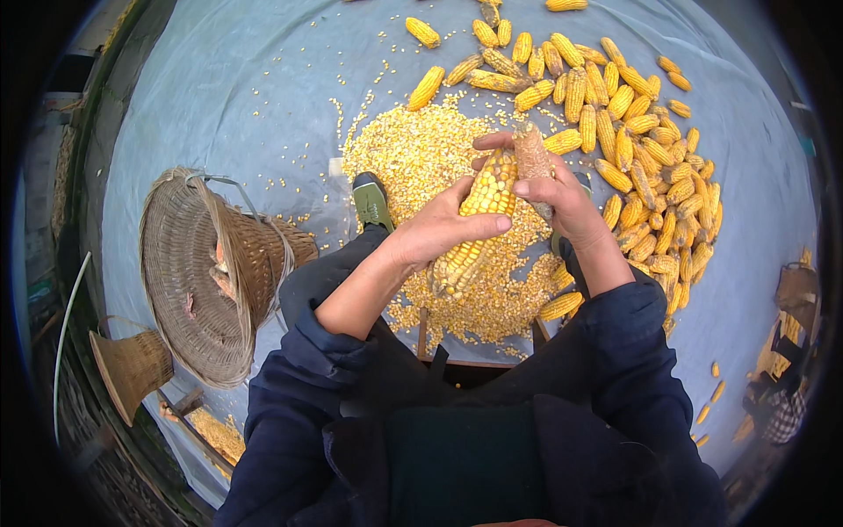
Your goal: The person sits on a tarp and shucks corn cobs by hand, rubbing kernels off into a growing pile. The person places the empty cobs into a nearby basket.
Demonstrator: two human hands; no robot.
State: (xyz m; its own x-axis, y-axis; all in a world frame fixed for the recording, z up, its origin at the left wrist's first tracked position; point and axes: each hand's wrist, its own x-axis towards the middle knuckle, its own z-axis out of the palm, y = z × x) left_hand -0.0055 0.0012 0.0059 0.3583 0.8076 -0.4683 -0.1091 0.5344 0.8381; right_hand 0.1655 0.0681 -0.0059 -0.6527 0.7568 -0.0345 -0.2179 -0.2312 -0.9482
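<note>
My left hand [454, 227] is wrapped around a yellow ear of corn [484, 197], thumb laid across its kernels. The ear is tilted, its upper end leaning toward my other hand. In my right hand [566, 194] is a bare corncob [532, 155], stripped of kernels and pressed close beside the ear. Some right fingers reach behind both and are partly hidden. Beneath my hands, between my shoes, spreads a heap of loose corn kernels [402, 145]. A large pile of unshelled corn ears [649, 178] lies to the right.
A wide wicker basket [178, 277] lies tipped at the left with a few cobs inside. Behind it is a smaller woven basket [135, 369]. A blue tarp [217, 118] covers the ground. My green shoe [372, 201] borders the kernels. Blurred figures or objects show at the far right rim.
</note>
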